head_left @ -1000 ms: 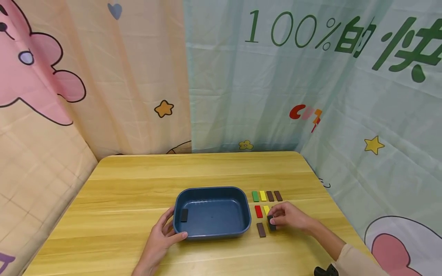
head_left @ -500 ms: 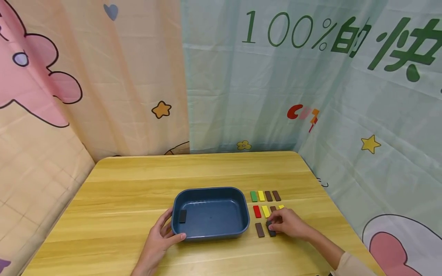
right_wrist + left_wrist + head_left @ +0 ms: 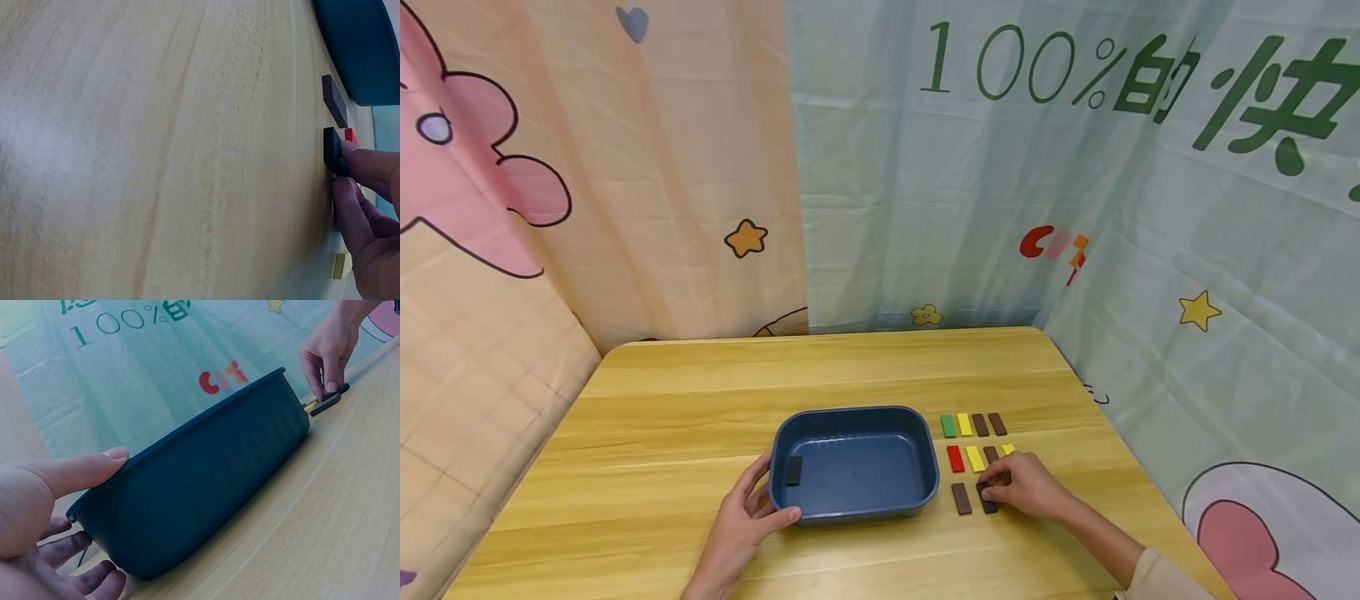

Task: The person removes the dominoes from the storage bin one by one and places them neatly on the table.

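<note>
My left hand [image 3: 741, 525] holds the left end of a dark blue plastic bin [image 3: 853, 510], thumb over the rim and fingers against the outside wall. Inside, near its left wall, lies a black tile [image 3: 793, 470]. To the right of the bin, my right hand [image 3: 1026, 485] pinches another black tile [image 3: 335, 150] between thumb and fingers, low at the tabletop. Left of that tile lies a brown tile [image 3: 962, 498]. Behind are a red tile [image 3: 955, 458], a yellow tile [image 3: 974, 458] and a brown tile [image 3: 991, 454]. My right hand partly hides another yellow tile [image 3: 1008, 449].
The farthest row holds a green tile [image 3: 948, 426], a yellow tile [image 3: 965, 424] and two brown tiles, one of them [image 3: 997, 424] at the right end. All rest on a wooden table [image 3: 647, 433]. Printed curtains [image 3: 880, 183] hang behind and beside it.
My right hand has lowered the black tile to the tabletop beside the front brown tile, uncovering tiles behind it. The left hand keeps its hold on the bin. The head view has shifted slightly.
</note>
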{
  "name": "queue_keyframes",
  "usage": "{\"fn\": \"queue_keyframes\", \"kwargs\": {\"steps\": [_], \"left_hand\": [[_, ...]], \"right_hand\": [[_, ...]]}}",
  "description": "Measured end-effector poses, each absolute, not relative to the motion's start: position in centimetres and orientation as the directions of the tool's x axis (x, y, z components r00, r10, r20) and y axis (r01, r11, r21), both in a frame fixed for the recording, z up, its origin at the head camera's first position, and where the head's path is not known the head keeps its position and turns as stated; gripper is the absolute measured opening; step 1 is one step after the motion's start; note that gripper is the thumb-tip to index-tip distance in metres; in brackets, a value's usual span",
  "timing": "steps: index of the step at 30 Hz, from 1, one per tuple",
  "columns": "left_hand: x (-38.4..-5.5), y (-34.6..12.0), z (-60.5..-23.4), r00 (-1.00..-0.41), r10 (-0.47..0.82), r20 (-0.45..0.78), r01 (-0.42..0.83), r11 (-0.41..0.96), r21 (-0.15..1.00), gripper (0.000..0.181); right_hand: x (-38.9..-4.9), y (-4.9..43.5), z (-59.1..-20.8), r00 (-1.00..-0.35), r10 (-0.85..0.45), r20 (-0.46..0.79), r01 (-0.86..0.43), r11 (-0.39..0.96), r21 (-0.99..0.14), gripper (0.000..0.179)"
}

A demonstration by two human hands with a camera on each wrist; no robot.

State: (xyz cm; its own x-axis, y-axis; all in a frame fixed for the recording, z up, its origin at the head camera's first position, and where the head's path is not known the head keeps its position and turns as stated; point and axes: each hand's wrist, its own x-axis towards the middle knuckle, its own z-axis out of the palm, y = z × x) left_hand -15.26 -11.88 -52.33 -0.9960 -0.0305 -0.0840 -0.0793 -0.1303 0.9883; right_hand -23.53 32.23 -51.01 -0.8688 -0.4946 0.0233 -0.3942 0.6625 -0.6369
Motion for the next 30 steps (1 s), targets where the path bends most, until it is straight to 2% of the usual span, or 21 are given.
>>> {"fn": "queue_keyframes", "kwargs": {"steps": [16,30], "left_hand": [[-15.2,-11.9,-52.3,-0.994,-0.037,-0.105,-0.099,-0.131,0.986,0.089],[-15.2,-12.0,-52.5,-0.995,-0.035,-0.097,-0.091,-0.137,0.986,0.090]], "right_hand": [[-23.6,32.1,-50.2,-0.873,-0.487,0.015,-0.397,0.692,-0.603,0.008],[-25.2,30.5,-48.0,-0.874,-0.485,-0.006,-0.382,0.697,-0.607,0.014]]}}
